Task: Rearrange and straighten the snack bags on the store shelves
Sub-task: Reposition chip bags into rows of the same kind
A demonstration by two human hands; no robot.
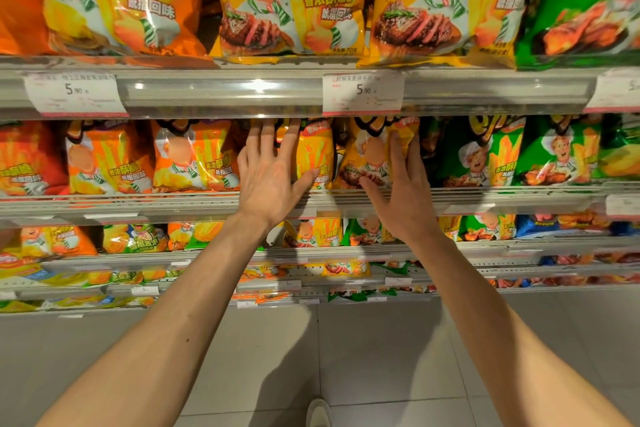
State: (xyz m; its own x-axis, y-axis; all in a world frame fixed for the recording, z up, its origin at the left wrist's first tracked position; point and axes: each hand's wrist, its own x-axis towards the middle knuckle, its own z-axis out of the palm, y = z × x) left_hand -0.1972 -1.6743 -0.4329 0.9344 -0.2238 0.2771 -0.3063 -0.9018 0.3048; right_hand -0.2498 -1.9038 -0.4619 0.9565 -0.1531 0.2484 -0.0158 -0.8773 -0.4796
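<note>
Shelves [221,94], price tags [363,94], tiled floor [381,357]

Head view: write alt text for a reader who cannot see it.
A person's left hand and right hand, fingers straight, press flat on two yellow snack bags on the second shelf of a store display. Orange, yellow and green bags fill the rows above and below, with price tags reading 5.90.
</note>
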